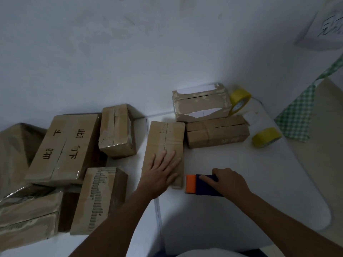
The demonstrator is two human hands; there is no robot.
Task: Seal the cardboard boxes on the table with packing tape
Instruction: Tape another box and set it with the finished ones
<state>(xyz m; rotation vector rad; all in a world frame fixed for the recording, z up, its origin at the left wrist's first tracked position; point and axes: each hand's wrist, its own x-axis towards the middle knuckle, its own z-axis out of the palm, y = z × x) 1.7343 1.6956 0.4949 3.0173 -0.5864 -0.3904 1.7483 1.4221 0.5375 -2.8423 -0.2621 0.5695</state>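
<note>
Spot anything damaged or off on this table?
Yes. The far box by the upright yellow tape roll has its brown surface peeled to white in patches. The box left of the left hand shows a torn strip exposing corrugation.

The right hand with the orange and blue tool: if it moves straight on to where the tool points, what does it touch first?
Probably the near end of the box under the left hand; the right hand aims its tool there.

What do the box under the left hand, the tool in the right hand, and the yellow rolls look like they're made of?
Box: matte brown cardboard, with a centre seam and scuffed edges.
Tool: likely hard plastic, smooth orange and dark blue blocks.
Rolls: probably glossy yellowish plastic tape wound on a core.
</note>
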